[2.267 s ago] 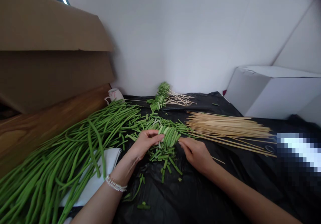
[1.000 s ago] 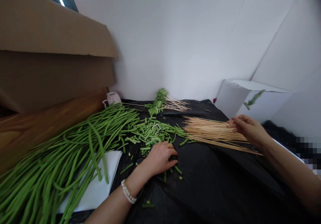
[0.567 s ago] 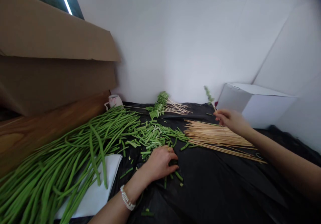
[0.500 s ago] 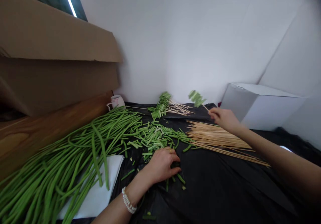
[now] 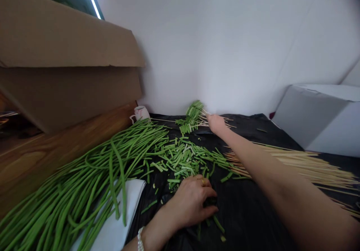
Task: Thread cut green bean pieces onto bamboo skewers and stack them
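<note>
At the back, my right hand (image 5: 216,124) is closed around the stick end of a skewer of cut green beans, over the pile of threaded bean skewers (image 5: 194,113). Its fingertips are mostly hidden behind the hand. My left hand (image 5: 197,200) rests low on the near edge of the heap of cut bean pieces (image 5: 184,155), fingers curved and thumb apart, with nothing visible held. Long whole green beans (image 5: 92,179) lie in a large bunch to the left. Bare wooden skewers (image 5: 303,163) are spread at the right, partly covered by my right forearm.
A cardboard box (image 5: 70,44) stands at the left over a wooden surface (image 5: 70,131). A pink-white mug (image 5: 141,113) sits by the wall. White folded sheet (image 5: 123,213) lies under the long beans. A white box (image 5: 317,108) stands at the right, on black sheeting (image 5: 247,213).
My right hand has carried the skewer of bean pieces left to the pile at the back. My left hand stays at the heap. The view has shifted slightly right.
</note>
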A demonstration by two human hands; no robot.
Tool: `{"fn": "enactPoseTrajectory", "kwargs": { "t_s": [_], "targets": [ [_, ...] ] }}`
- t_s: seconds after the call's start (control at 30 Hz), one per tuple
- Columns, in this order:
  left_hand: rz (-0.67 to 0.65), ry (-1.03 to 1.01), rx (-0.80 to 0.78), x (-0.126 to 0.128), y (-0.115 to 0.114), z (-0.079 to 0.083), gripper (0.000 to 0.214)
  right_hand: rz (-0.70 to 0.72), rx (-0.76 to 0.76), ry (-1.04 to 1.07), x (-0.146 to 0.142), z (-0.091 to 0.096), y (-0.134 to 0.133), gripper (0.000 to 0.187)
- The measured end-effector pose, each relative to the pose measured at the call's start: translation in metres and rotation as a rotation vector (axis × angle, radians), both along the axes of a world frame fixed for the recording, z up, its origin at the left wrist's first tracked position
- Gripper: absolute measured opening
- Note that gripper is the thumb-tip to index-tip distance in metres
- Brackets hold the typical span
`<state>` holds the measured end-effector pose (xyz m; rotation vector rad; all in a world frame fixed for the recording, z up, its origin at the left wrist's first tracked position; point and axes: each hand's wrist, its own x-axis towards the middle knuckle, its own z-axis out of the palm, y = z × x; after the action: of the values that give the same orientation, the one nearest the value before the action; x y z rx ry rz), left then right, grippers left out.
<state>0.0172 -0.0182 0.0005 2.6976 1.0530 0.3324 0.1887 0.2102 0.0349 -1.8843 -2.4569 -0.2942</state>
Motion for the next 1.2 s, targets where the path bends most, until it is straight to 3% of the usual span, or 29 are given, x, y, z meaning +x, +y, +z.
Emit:
{"fn": "enactPoseTrajectory", "kwargs": {
  "t_s": [0.13, 0.27, 0.37, 0.5, 0.6, 0.7, 0.77, 0.87, 1.2],
  "targets": [
    [0.000, 0.018, -0.002, 0.001, 0.000, 0.001, 0.024, -0.003, 0.057, -0.002, -0.006, -0.009, 0.002, 0.030],
    [-0.001, 0.023, -0.016, 0.003, 0.000, 0.004, 0.023, -0.006, 0.083, -0.009, 0.013, -0.005, -0.005, 0.029],
    [-0.004, 0.021, -0.008, 0.003, 0.000, 0.003, 0.023, -0.030, 0.084, -0.019, 0.052, 0.008, -0.019, 0.027],
    [-0.017, 0.010, 0.005, 0.003, 0.001, 0.001, 0.023, -0.082, 0.046, -0.023, 0.126, 0.023, -0.055, 0.022],
    [-0.024, 0.006, 0.012, 0.003, 0.001, 0.001, 0.023, -0.102, -0.017, 0.003, 0.179, 0.021, -0.088, 0.019],
    [-0.017, 0.003, 0.017, 0.004, 0.002, 0.001, 0.024, -0.105, -0.136, 0.158, 0.212, 0.007, -0.115, 0.019],
    [-0.009, -0.003, 0.014, 0.004, 0.002, 0.001, 0.023, -0.090, -0.169, 0.165, 0.220, -0.004, -0.128, 0.020],
    [0.002, -0.017, 0.006, 0.004, 0.003, 0.000, 0.023, -0.056, -0.121, -0.001, 0.216, -0.019, -0.137, 0.024],
    [0.013, -0.029, -0.002, 0.005, 0.003, 0.000, 0.022, 0.034, -0.030, -0.187, 0.202, -0.041, -0.127, 0.021]
  ]
}}
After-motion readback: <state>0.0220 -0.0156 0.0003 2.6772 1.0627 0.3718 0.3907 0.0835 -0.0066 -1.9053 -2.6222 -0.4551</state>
